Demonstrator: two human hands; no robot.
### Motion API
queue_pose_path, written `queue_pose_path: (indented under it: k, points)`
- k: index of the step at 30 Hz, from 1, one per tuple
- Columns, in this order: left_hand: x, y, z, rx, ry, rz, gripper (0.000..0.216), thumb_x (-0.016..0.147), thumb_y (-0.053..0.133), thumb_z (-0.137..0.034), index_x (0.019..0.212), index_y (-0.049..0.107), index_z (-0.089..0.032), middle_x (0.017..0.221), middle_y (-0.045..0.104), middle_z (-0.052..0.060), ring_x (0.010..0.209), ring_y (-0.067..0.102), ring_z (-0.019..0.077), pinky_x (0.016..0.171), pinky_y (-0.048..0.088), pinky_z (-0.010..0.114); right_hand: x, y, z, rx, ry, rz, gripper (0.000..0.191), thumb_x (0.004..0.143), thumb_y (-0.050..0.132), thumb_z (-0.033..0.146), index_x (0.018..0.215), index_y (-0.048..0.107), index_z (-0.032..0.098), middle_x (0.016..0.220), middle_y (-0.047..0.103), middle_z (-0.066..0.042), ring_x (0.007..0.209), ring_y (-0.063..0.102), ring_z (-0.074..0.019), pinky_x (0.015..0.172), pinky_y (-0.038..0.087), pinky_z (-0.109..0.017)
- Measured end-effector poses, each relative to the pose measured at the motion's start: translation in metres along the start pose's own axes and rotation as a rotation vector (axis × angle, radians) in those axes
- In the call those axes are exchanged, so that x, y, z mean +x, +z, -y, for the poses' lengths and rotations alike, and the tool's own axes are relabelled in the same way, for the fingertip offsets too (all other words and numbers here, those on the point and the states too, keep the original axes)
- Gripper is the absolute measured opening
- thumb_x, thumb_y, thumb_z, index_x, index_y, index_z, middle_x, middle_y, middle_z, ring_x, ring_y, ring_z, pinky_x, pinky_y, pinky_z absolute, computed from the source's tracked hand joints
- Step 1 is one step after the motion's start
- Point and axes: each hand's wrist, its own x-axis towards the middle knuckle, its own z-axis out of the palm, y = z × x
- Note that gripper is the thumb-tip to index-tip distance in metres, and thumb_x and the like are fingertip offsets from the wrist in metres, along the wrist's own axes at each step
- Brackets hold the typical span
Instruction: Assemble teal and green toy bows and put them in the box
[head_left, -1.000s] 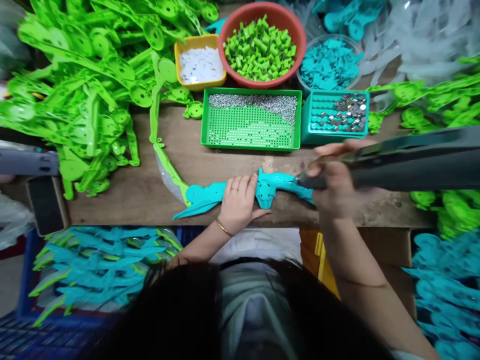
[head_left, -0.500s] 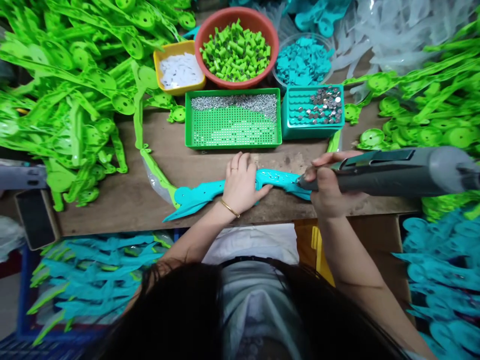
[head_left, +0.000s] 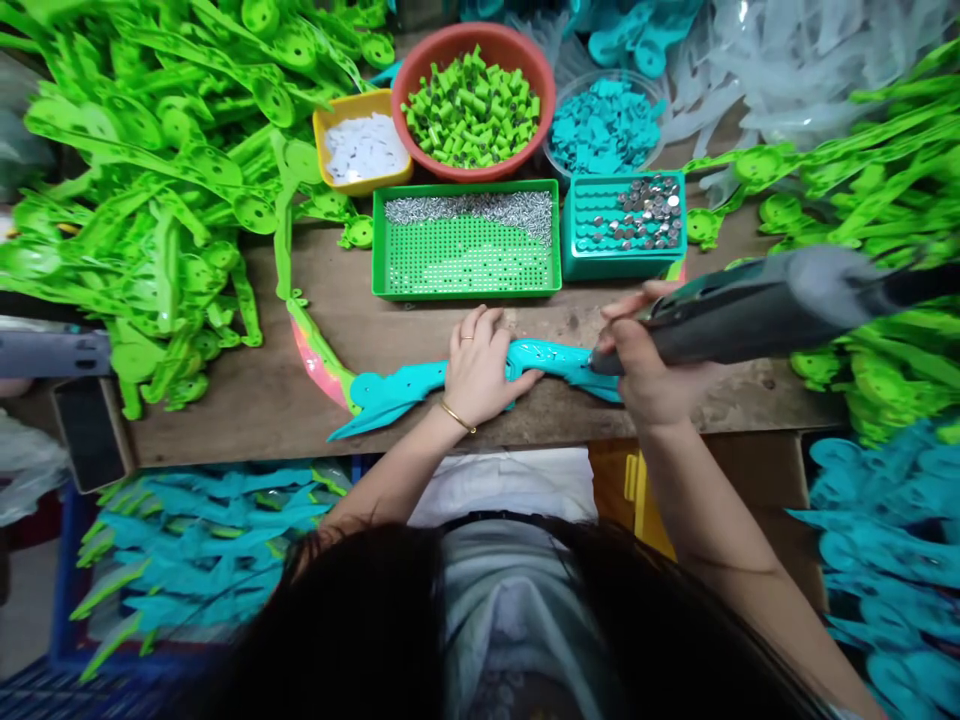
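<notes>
Left hand (head_left: 480,374) — palm down, right hand (head_left: 646,378) — curled

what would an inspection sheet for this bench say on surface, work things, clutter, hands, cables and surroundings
Surface: wooden bench, marked in places.
Work things: turquoise piece lies on it; the tip of a grey tool is at its right part.
Clutter: green parts heaped at left; phone near the front edge.
Hands: left hand lies across the turquoise piece; right hand grips the grey tool.
Cables: dark cord, apparently from the tool's rear.
Surroundings: green tray with small metal pieces; red bowl behind it; blue crate below bench level, left.
</notes>
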Motion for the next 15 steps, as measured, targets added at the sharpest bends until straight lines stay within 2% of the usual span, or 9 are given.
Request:
queue_pose_path:
  k: [4,6,9,15]
  points:
    - [0.0,0.0,0.0,0.001,-0.01,0.008,0.053,0.077,0.067,-0.052,0.113,0.06,-0.014,0.137,0.05,0.015,0.137,0.035,0.0334,0.113,0.028,0.047,0.018,-0.012,0.026,0.085,-0.269,-0.156,0.023,0.079,0.07,0.025,0.102,0.067,0.027,0.084,0.07,0.003,0.047,0.055,-0.007,0.042,0.044,-0.022]
    - [0.0,0.001,0.001,0.004,-0.005,0.011,0.056,0.077,0.067,-0.053,0.117,0.059,-0.015,0.137,0.049,0.015,0.136,0.035,0.0333,0.113,0.028,0.047,0.019,-0.021,0.027,0.063,-0.272,-0.222,0.02,0.078,0.071,0.024,0.097,0.067,0.025,0.08,0.069,0.003,0.046,0.055,-0.007,0.041,0.043,-0.022]
    - [0.0,0.001,0.001,0.012,-0.003,0.024,0.055,0.078,0.065,-0.055,0.121,0.059,-0.02,0.138,0.049,0.012,0.136,0.036,0.0329,0.113,0.028,0.047,0.013,-0.032,0.017,0.0,-0.222,-0.221,0.021,0.077,0.072,0.028,0.096,0.063,0.025,0.079,0.068,0.006,0.045,0.055,-0.0069,0.042,0.046,-0.023]
    - [0.0,0.001,0.001,0.018,-0.006,0.037,0.054,0.078,0.065,-0.057,0.12,0.06,-0.022,0.138,0.049,0.012,0.136,0.036,0.0331,0.112,0.029,0.048,0.008,-0.036,0.002,-0.01,-0.25,-0.236,0.027,0.078,0.071,0.035,0.1,0.058,0.025,0.082,0.065,0.006,0.047,0.055,-0.0063,0.041,0.047,-0.023]
